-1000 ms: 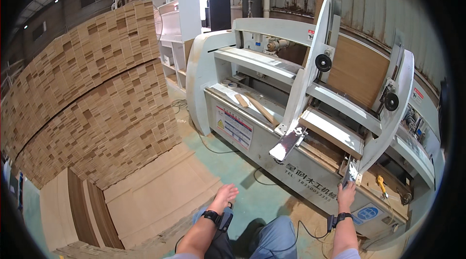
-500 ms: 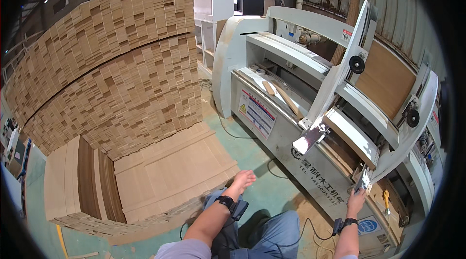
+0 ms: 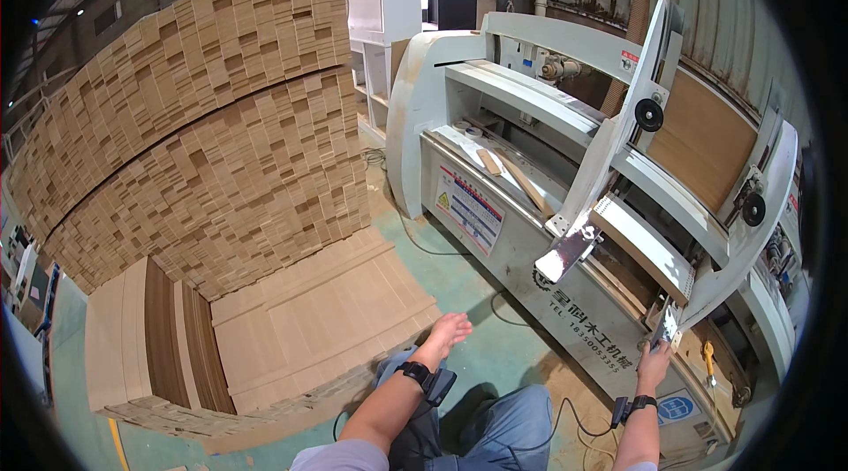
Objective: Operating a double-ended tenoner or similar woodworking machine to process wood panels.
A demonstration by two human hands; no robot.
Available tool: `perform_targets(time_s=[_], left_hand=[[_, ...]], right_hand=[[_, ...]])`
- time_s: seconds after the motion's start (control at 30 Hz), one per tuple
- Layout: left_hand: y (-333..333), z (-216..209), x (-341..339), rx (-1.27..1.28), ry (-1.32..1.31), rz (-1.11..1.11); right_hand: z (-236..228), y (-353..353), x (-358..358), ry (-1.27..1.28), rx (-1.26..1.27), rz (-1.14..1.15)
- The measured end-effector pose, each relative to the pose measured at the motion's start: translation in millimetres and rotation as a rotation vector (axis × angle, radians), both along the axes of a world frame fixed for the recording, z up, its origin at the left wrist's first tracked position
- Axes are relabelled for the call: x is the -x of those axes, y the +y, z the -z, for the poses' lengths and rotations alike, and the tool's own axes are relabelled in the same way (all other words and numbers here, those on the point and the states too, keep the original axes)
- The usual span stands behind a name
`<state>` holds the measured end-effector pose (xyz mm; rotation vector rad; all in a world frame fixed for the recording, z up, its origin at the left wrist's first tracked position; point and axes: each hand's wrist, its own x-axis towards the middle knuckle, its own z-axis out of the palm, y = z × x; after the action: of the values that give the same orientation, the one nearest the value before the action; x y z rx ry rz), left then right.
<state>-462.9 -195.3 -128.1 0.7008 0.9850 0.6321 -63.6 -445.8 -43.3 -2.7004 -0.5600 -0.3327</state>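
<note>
My left hand hangs empty above the floor, fingers stretched out, beside the near corner of a low stack of flat tan boards. My right hand is closed round the lower end of a shiny metal plate on the front of a pale grey woodworking machine. A second shiny metal plate juts out from the machine further left. Between the two plates lies a light-coloured strip with a row of small holes or teeth at its ends.
A tall wall of stacked boards rises behind the low stack. Thin strips lie inside the machine, and a yellow-handled tool rests at its right end. Black cables trail over the green floor.
The view has shifted slightly. My left hand has moved a little to the right, with its fingers still out. My right hand stays on the metal plate.
</note>
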Motion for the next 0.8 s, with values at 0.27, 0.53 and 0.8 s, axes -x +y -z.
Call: perform_targets(time_s=[0.27,0.53,0.8], left_hand=[[-0.5,4.5,1.9,-0.003,-0.001,-0.013],[-0.4,-0.2,2.0,-0.004,0.011,0.006],[0.5,4.0,3.0,0.003,0.01,-0.007]], right_hand=[[-1.8,0.8,2.1,0.013,0.0,-0.007],[0.2,1.0,2.1,-0.032,-0.001,-0.014],[-3.8,2.2,4.7,-0.003,0.012,-0.01]])
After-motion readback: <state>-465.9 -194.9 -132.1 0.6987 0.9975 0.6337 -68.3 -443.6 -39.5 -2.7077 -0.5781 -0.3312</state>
